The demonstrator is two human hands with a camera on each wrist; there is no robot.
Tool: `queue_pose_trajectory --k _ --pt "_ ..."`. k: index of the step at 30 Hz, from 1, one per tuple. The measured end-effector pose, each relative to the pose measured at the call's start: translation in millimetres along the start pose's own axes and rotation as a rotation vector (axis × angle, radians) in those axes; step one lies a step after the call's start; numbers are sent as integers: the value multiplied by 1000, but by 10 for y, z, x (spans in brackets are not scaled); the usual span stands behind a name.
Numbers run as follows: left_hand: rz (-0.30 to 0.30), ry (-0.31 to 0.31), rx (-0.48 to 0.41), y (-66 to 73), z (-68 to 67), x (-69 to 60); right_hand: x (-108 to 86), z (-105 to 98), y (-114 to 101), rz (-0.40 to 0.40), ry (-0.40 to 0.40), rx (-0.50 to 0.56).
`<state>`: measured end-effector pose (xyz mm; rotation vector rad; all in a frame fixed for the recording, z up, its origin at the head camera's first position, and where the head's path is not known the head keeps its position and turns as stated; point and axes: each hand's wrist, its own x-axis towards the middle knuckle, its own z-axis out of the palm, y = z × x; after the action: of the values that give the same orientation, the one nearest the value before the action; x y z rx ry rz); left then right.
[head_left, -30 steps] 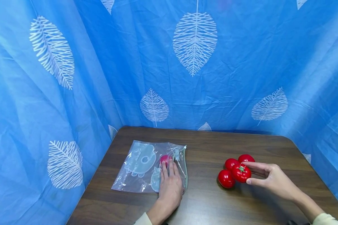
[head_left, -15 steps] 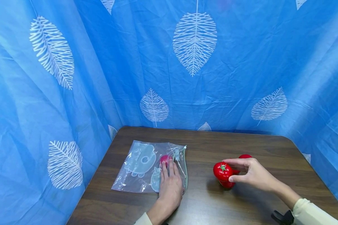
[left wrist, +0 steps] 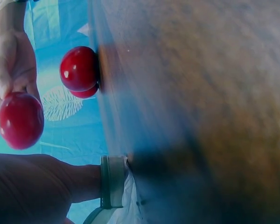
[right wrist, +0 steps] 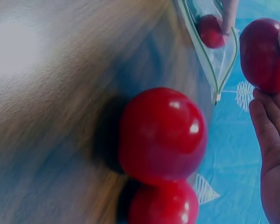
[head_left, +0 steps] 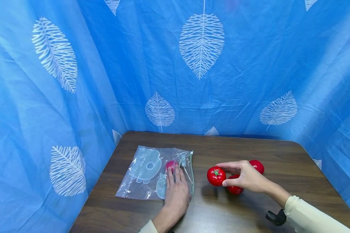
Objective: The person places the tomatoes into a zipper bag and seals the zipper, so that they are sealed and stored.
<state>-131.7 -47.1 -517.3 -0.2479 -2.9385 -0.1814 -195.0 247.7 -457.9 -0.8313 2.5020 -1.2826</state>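
Note:
My right hand (head_left: 247,178) holds a glossy red tomato (head_left: 216,176) with a green star-shaped top, between thumb and fingers, raised off the table. Under and behind that hand, more red tomatoes (head_left: 234,185) lie together, partly covered by it. My left hand (head_left: 176,194) rests with straight fingers on a clear zip bag (head_left: 134,191) printed with pale blue shapes. Inside the bag, near those fingers, sits a pinkish-red tomato (head_left: 171,165). In the right wrist view, the bag's green-edged mouth (right wrist: 217,88) gapes toward the right hand. The left thumb's hold is unclear.
The brown wooden table (head_left: 209,149) carries everything. Blue curtains (head_left: 239,64) with white leaf prints hang at the back and sides. A black strap part (head_left: 276,217) sticks out by the right sleeve (head_left: 311,215).
My right hand has carried the held tomato leftward, away from above the other tomatoes and toward the bag. The left hand and the bag have stayed in place.

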Motion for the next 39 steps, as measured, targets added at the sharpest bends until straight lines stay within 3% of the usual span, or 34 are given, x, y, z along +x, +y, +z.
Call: queue_pose_trajectory --k 6,20,29,39 --pt "-10 -27 -14 6 -10 12 119 73 28 -40 -8 2" --pt "-21 -46 -34 5 -11 28 347 260 41 -23 -24 17" --pt "-38 -90 -39 10 2 44 498 391 48 -13 -26 45" --pt "-54 -108 -48 20 4 61 648 535 92 -50 -42 74"
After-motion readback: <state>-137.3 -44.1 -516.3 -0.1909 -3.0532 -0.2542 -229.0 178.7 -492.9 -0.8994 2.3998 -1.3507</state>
